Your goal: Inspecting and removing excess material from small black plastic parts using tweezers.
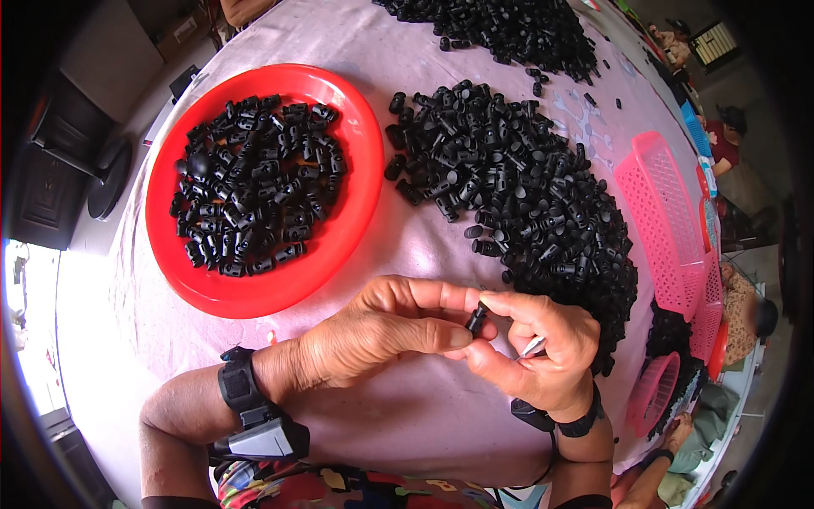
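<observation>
Between the thumb and fingers of my left hand (381, 331) is a small black plastic cord lock (477, 319), held above the table's near side. The index finger and thumb of my right hand (547, 339) close in on the same piece from the right, touching its upper end. A small silver pointed metal tool (533, 346) is tucked in the right hand; its far end is hidden by the fingers. Just beyond my hands lies a large heap of black cord-lock parts (543, 204). A red round tray (363, 229) at the left holds many similar cord locks.
Another black heap (509, 30) lies at the far edge. Pink perforated baskets (666, 216) stand at the right, with a round pink basket (657, 394) nearer. A pale pink cloth (356, 450) covers the table. Other people sit along the right side, one person's arm (657, 471) close by.
</observation>
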